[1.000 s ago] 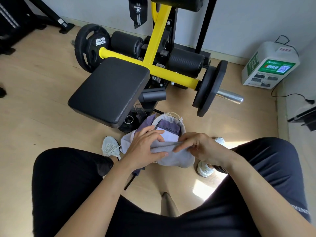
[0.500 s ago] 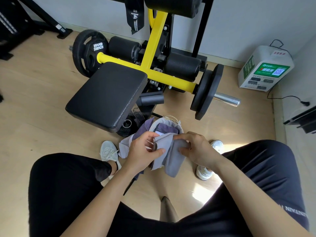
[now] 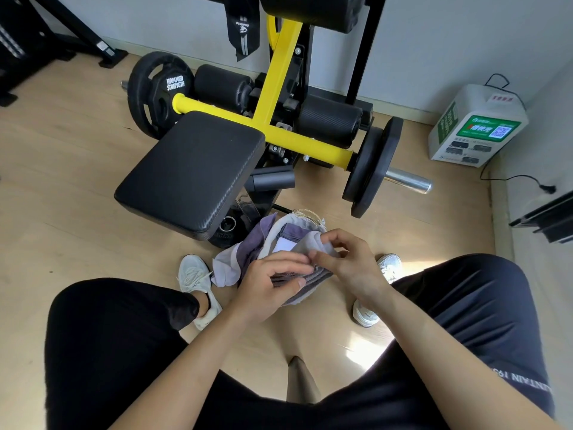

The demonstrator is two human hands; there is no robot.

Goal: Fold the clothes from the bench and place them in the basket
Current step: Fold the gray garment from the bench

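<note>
Grey garment (image 3: 310,280), folded compact, sits pinched between left hand (image 3: 266,285) and right hand (image 3: 353,268), each grip closed on it, just above the basket (image 3: 305,216), which holds other folded pieces (image 3: 290,234). Surface (image 3: 192,172) shows no clothes; judged: only placement remains.

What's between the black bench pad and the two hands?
The head view shows a soft grey basket on the floor there, holding purple and white clothes. The left hand and right hand grip a folded grey cloth near it.
</note>
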